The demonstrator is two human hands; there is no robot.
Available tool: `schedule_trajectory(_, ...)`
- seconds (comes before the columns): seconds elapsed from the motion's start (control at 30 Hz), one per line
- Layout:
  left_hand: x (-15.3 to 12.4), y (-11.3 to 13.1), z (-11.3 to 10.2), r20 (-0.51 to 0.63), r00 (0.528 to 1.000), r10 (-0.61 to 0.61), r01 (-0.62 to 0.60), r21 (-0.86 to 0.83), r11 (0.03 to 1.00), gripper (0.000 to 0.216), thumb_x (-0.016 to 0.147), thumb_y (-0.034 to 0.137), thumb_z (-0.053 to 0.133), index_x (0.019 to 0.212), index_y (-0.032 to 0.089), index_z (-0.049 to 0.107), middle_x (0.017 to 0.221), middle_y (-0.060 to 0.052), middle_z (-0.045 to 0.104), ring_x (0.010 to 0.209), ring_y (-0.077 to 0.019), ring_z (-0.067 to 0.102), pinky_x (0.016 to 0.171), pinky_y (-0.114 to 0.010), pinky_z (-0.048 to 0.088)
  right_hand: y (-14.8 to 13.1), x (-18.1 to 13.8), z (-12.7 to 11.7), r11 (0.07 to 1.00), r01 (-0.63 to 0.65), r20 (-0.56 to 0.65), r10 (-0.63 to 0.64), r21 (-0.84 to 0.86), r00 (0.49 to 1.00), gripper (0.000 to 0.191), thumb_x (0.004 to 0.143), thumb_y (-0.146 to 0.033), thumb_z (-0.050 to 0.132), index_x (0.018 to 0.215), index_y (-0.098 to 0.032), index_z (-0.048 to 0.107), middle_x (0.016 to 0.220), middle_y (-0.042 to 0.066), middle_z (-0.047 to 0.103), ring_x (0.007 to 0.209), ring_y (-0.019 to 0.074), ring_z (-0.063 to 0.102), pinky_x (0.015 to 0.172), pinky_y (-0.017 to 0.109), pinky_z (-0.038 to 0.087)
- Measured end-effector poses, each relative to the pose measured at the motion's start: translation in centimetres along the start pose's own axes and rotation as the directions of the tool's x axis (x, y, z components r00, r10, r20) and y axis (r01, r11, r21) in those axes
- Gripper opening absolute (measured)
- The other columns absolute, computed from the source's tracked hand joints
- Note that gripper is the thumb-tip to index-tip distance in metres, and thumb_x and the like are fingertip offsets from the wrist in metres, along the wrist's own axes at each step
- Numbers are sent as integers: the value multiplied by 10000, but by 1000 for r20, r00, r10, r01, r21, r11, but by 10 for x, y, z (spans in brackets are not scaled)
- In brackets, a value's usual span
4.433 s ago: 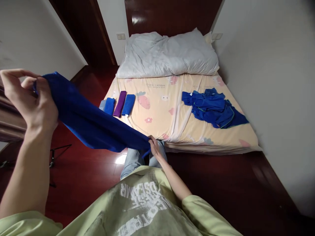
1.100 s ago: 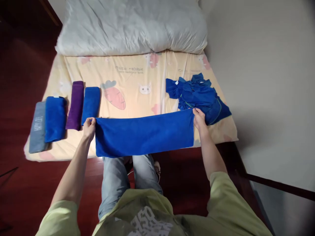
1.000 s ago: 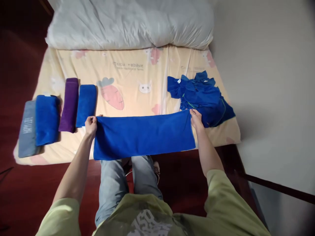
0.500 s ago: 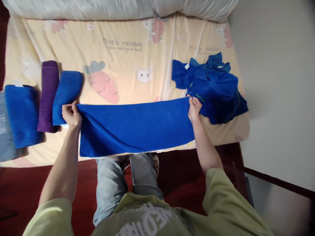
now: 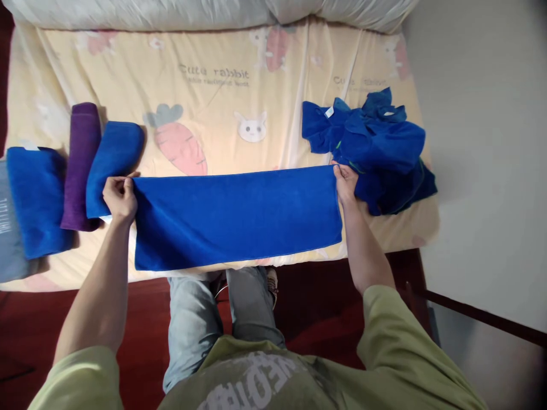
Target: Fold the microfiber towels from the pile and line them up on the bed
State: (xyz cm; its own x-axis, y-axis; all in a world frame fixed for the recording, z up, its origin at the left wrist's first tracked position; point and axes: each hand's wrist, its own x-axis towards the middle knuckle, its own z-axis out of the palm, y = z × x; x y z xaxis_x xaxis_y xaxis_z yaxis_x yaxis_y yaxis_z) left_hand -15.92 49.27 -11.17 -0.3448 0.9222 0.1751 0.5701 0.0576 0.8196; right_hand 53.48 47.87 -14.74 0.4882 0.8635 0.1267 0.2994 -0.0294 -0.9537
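A long blue towel (image 5: 239,219) stretches between my two hands at the front of the bed. My left hand (image 5: 121,197) is closed on its upper left corner, close beside a folded blue towel (image 5: 116,151). At the upper right corner, my right hand (image 5: 346,182) pinches the cloth between thumb and fingers. A crumpled heap of blue cloths (image 5: 380,142) with white tags lies just beyond the right hand. The stretched towel has a slanting crease in its lower left part, and its top edge is nearly straight.
Left of my hands lie a rolled purple towel (image 5: 81,165), another folded blue towel (image 5: 38,202) and a grey folded cloth (image 5: 11,228). They rest on a bed with a yellow rabbit-print sheet (image 5: 217,125). A pale quilt (image 5: 149,14) borders the back; a wall (image 5: 482,142) stands at right.
My hands have moved slightly apart, the left one leftward and the right one rightward. The blue towel between them is drawn a little tauter, with its crease fainter.
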Motion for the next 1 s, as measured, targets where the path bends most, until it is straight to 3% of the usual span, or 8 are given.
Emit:
schedule_trajectory(0.17, -3, 1, 4, -16, 1000, 6, -4, 100, 995, 168, 937, 93, 609, 1097, 43, 625, 1203, -155, 749, 1084, -159, 702, 1032, -336, 513, 0, -1, 11, 998, 0, -43, -3, -55, 999, 330, 821, -519, 786, 970, -238, 699, 1149, 90, 779, 1188, 253, 722, 1172, 461, 499)
schedule_trajectory(0.27, -13, 13, 12, -13, 996, 89, -84, 228, 970, 333, 910, 77, 612, 1238, 26, 623, 1373, -203, 665, 1287, -236, 602, 1149, -438, 420, -2, -1, 13, 997, 7, -37, -10, -76, 999, 431, 829, -552, 771, 1094, -223, 683, 1231, 117, 755, 1245, 259, 694, 1181, 466, 485)
schedule_trajectory(0.43, -48, 37, 16, 247, 914, 321, -383, 266, 885, 513, 1025, 248, 514, 1508, 79, 501, 1673, -178, 354, 1607, -281, 186, 1304, -548, 67, -10, 3, 5, 991, -19, 45, 26, -135, 999, 519, 879, -577, 716, 1257, -226, 658, 1340, 130, 710, 1328, 257, 641, 1198, 444, 466)
schedule_trajectory(0.63, -107, 62, 19, 417, 863, 285, -415, 265, 870, 655, 1033, 444, 452, 1620, 160, 394, 1745, -124, 174, 1628, -341, 42, 1302, -600, 17, -67, -56, 45, 868, 134, 70, -115, -478, 991, 501, 1048, -500, 449, 1389, -187, 642, 1501, 145, 598, 1505, 291, 452, 1308, 527, 271)
schedule_trajectory(0.7, -123, 76, 30, 499, 832, 243, -425, 292, 857, 678, 1023, 495, 446, 1637, 218, 372, 1758, -82, 128, 1623, -378, -6, 1288, -645, -2, -95, -103, 80, 764, 324, 318, -164, -558, 934, 537, 1074, -449, 385, 1505, -176, 552, 1623, 117, 472, 1594, 290, 285, 1328, 567, 173)
schedule_trajectory(0.77, -133, 90, 44, 540, 820, 191, -420, 341, 841, 697, 1012, 537, 443, 1644, 256, 360, 1764, -55, 92, 1614, -413, -48, 1266, -689, -30, -115, -149, 117, 669, 512, 600, -122, -539, 791, 559, 1078, -439, 390, 1584, -210, 461, 1708, 70, 330, 1627, 285, 172, 1331, 588, 99)
schedule_trajectory(0.83, -135, 97, 55, 531, 835, 142, -391, 393, 832, 730, 998, 579, 448, 1649, 265, 348, 1765, -60, 82, 1604, -440, -79, 1238, -730, -60, -124, -180, 147, 620, 588, 708, -72, -520, 702, 590, 1079, -448, 403, 1626, -229, 389, 1749, 44, 209, 1640, 287, 94, 1331, 587, 57)
schedule_trajectory(1.0, -120, 83, 51, 444, 889, 109, -322, 439, 839, 726, 1000, 612, 407, 1642, 276, 361, 1761, -66, 124, 1598, -460, -83, 1199, -775, -106, -103, -166, 148, 575, 582, 685, -51, -575, 727, 605, 1092, -463, 376, 1651, -236, 329, 1761, 32, 147, 1643, 243, 78, 1339, 519, 32)
